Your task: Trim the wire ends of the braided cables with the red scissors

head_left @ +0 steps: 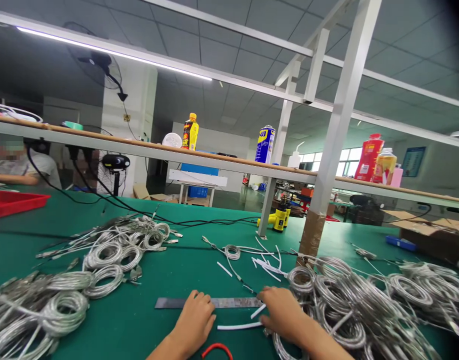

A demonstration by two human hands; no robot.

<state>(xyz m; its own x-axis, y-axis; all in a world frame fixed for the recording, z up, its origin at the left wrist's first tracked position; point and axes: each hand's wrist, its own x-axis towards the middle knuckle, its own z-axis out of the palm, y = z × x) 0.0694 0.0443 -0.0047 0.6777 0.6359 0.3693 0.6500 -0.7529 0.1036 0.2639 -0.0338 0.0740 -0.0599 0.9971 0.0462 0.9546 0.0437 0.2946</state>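
Observation:
My left hand (195, 320) rests on the green table, its fingers curled down onto the near edge of a flat metal ruler (214, 303). My right hand (284, 312) lies at the ruler's right end, fingers bent over it and over short white tube pieces (240, 326). Whether it grips one I cannot make out. A pile of coiled silver cables (364, 305) lies right beside my right hand. One loose coiled cable (232, 251) lies just beyond the ruler, with more white tube pieces (265, 265) near it.
More silver cable coils (105, 255) heap at the left. A red loop (216, 349) lies between my arms. A white post with a taped base (312, 235) stands behind the right pile. A shelf (214, 159) carries bottles and a spray can (265, 144). A red tray (12, 202) and another person (15, 162) are far left.

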